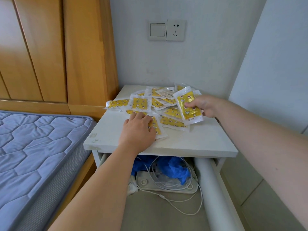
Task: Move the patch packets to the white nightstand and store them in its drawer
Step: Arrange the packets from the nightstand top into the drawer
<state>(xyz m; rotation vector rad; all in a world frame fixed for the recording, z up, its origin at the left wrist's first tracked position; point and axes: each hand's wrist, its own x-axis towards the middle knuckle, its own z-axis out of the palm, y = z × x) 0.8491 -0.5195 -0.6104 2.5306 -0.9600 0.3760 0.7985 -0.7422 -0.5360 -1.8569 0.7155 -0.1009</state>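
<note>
Hands are working over the top of the white nightstand (200, 142). The left hand (138, 129) is lying at 11 o'clock, pressing lightly bent fingers on a flat packet (158, 129), probably to drag it toward the front edge; no pinch is showing. The right hand (205, 105), at 1 o'clock, is gripping one yellow patch packet (188, 107), thumb on its face and fingers behind, tilting it up clear of the heap, probably so it can be carried down to the drawer.

Nearest, at 6 o'clock, the drawer (146, 217) is standing pulled out beneath both forearms. It is already holding a white cable (175, 187) looping over a flat white device (166, 184), a crumpled blue plastic bag (175, 167) and a white tube (211, 184) running along its right side. These are crowding the back, so only the bare front floor is offering room.

Farther on, the pile of patch packets (160, 104) is sprawling across the rear of the top, one packet overhanging the left edge; none is lying in the drawer yet. A blue quilted mattress (33, 155) is lying at 9 o'clock, with a wooden headboard (50, 47) rising at 10. A wall switch (157, 30) and socket (175, 30) are sitting at 12 o'clock.
</note>
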